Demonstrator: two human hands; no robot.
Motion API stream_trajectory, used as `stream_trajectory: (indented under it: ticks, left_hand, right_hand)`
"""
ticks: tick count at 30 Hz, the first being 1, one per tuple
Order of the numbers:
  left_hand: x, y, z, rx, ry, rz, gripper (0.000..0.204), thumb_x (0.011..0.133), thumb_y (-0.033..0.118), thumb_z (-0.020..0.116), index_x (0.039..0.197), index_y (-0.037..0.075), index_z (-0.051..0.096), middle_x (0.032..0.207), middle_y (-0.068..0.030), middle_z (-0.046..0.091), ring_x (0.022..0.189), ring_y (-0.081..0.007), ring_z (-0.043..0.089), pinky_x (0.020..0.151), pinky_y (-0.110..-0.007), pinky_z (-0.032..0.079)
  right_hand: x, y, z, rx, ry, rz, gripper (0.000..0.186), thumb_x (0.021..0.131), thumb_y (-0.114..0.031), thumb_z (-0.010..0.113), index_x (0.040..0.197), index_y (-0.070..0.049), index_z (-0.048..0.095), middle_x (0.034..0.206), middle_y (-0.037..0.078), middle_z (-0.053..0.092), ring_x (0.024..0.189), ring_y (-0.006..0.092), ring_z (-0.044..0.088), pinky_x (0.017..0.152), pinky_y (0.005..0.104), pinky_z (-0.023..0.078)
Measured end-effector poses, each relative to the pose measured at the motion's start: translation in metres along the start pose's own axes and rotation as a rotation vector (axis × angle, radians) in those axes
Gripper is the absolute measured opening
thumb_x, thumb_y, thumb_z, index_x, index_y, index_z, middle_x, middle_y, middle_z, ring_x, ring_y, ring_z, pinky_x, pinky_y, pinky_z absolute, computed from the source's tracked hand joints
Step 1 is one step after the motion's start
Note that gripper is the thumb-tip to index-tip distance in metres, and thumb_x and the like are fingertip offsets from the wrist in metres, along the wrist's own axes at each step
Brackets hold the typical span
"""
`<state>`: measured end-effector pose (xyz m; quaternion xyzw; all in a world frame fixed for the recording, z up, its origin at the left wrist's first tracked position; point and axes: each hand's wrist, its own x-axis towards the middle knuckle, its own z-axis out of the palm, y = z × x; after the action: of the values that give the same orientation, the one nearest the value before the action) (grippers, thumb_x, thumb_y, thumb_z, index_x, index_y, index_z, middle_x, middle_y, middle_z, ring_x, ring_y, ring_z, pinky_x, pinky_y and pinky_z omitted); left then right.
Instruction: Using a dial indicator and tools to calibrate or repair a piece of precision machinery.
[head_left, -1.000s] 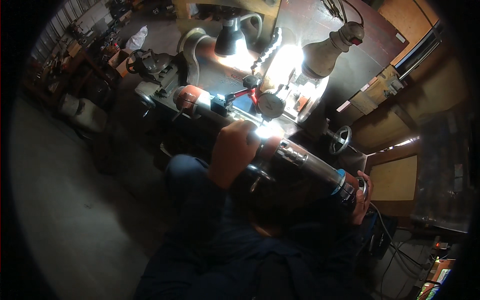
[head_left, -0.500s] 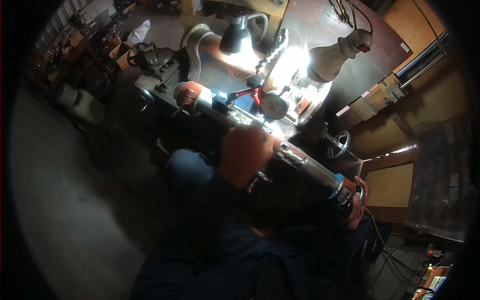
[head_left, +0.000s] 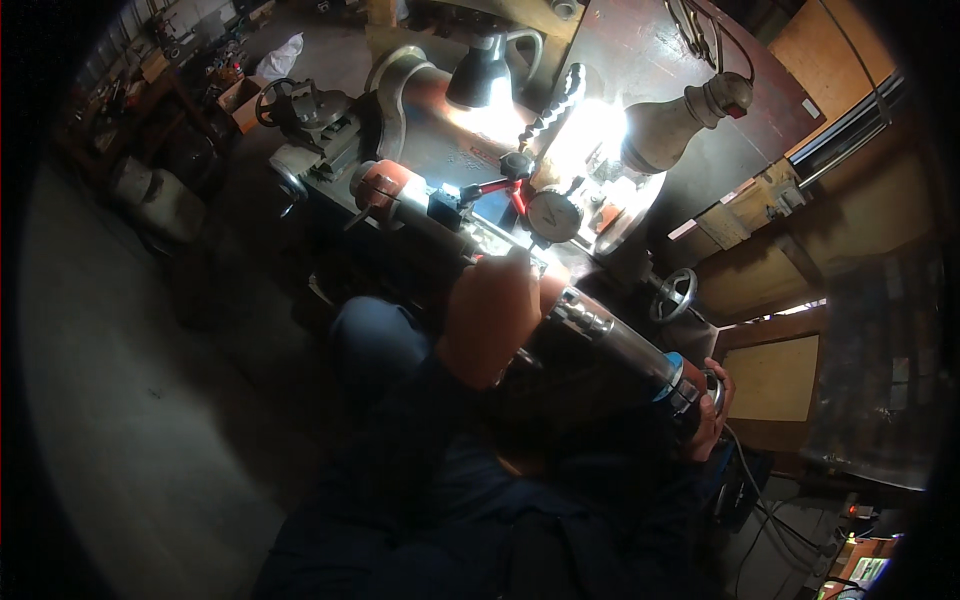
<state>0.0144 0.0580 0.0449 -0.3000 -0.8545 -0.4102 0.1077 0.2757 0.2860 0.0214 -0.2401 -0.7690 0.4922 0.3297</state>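
Observation:
My left hand point(head_left: 490, 315) is closed at the middle of a long spindle assembly, just below a round dial indicator point(head_left: 555, 215) on a red arm; what its fingers hold is hidden. My right hand point(head_left: 712, 410) wraps round a chrome handwheel point(head_left: 713, 388) at the spindle’s right end, beside a blue ring point(head_left: 676, 363). A steel cylinder point(head_left: 627, 345) runs between the hands. A red-orange fitting point(head_left: 385, 182) with a small lever sits at the left end. The glare beside the indicator hides detail.
Two work lamps point(head_left: 660, 140) point(head_left: 482, 75) light the machine. A separate handwheel point(head_left: 677, 293) sits behind the cylinder. A wooden panel point(head_left: 768, 375) and hanging cables point(head_left: 745, 465) are at right. A cluttered shelf point(head_left: 130, 130) and cardboard box point(head_left: 243, 100) stand beyond grey floor point(head_left: 120, 400) at left.
Compared with a second ago, my left hand sits a little further right and lower along the spindle. My right hand stays at the end handwheel. The whole view has shifted slightly.

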Motion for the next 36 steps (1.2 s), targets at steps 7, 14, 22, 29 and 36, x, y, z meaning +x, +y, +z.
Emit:
stream_trajectory:
  ticks: [7, 14, 22, 29, 36]
  left_hand:
    - [-0.005, 0.0, 0.014, -0.084, 0.06, -0.032, 0.014, 0.086, 0.008, 0.061, 0.076, 0.0, 0.054, 0.067, -0.0252, 0.059, 0.069, -0.0448, 0.062, 0.061, -0.052, 0.049]
    - [-0.004, -0.015, 0.008, -0.222, 0.03, 0.033, 0.015, 0.091, 0.009, 0.058, 0.079, 0.0, 0.053, 0.069, -0.025, 0.059, 0.072, -0.0459, 0.061, 0.06, -0.052, 0.046]
    - [0.0, -0.024, 0.002, -0.343, -0.073, 0.034, 0.016, 0.09, 0.01, 0.059, 0.079, 0.0, 0.054, 0.065, -0.0212, 0.06, 0.066, -0.0413, 0.064, 0.057, -0.048, 0.048]
    - [-0.007, -0.004, 0.0, -0.332, 0.065, 0.026, 0.012, 0.085, 0.009, 0.066, 0.081, 0.0, 0.058, 0.064, -0.0177, 0.063, 0.063, -0.0344, 0.067, 0.056, -0.039, 0.052]
    - [0.016, -0.048, -0.012, -0.519, 0.491, 0.056, 0.007, 0.092, 0.008, 0.064, 0.093, 0.002, 0.061, 0.081, -0.0119, 0.066, 0.074, -0.0228, 0.067, 0.066, -0.033, 0.052]
  right_hand:
    - [-0.001, 0.003, 0.0, 0.051, 0.01, 0.04, 0.055, 0.087, -0.034, 0.05, 0.134, -0.005, 0.046, 0.138, 0.017, 0.046, 0.123, 0.0275, 0.046, 0.105, 0.0412, 0.037]
    - [0.002, 0.003, 0.0, -0.053, 0.02, -0.029, 0.059, 0.086, -0.041, 0.048, 0.131, -0.002, 0.046, 0.134, 0.019, 0.048, 0.121, 0.0288, 0.047, 0.105, 0.0432, 0.035]
    - [0.005, 0.011, -0.015, -0.23, -0.04, -0.099, 0.057, 0.09, -0.041, 0.052, 0.131, -0.002, 0.048, 0.132, 0.017, 0.051, 0.121, 0.0285, 0.049, 0.103, 0.0412, 0.037]
    - [0.009, 0.041, -0.046, -0.531, -0.118, -0.179, 0.05, 0.087, -0.037, 0.063, 0.121, -0.002, 0.054, 0.116, 0.014, 0.06, 0.103, 0.0263, 0.06, 0.088, 0.0388, 0.048]
    - [-0.013, 0.114, -0.076, -0.066, 0.044, 0.413, 0.043, 0.085, -0.028, 0.069, 0.116, -0.002, 0.057, 0.099, 0.011, 0.065, 0.085, 0.0228, 0.065, 0.073, 0.0358, 0.053]
